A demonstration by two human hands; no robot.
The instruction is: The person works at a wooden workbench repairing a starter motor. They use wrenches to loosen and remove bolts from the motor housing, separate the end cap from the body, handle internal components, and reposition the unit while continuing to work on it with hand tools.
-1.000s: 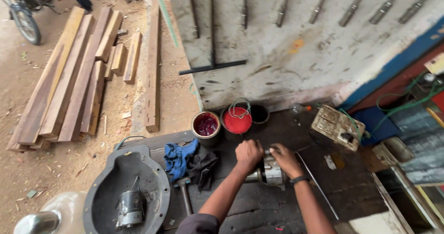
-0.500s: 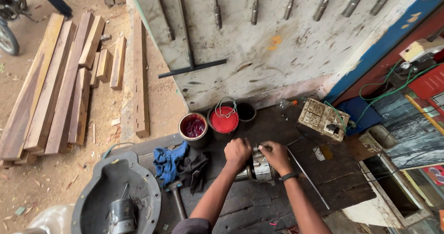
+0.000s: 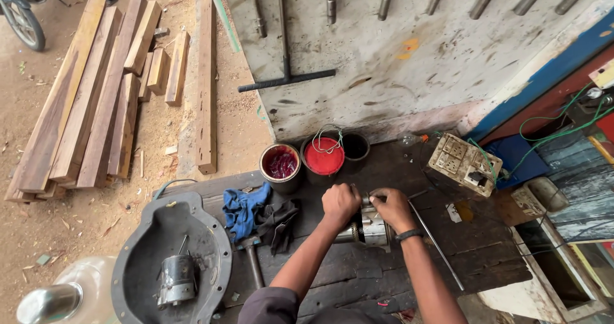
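A small metal motor part [image 3: 369, 229] lies on the dark wooden workbench [image 3: 409, 266]. My left hand [image 3: 340, 204] is closed over its left end. On the part's top right end rests my right hand [image 3: 390, 207], fingers curled on it, with a dark band at the wrist. What the fingers do on the part is hidden.
A red-filled tin [image 3: 281, 166], a red-lidded can [image 3: 323, 156] and a dark cup [image 3: 355, 147] stand behind the hands. Blue and black rags [image 3: 256, 212], a hammer [image 3: 253, 263], a grey basin [image 3: 167, 260], a thin rod [image 3: 436, 244] and a switch box [image 3: 460, 163] surround them. Planks [image 3: 96, 94] lie on the ground.
Both hands stay on the metal part. The view has shifted slightly, with the bench sitting a little lower and to the right in frame.
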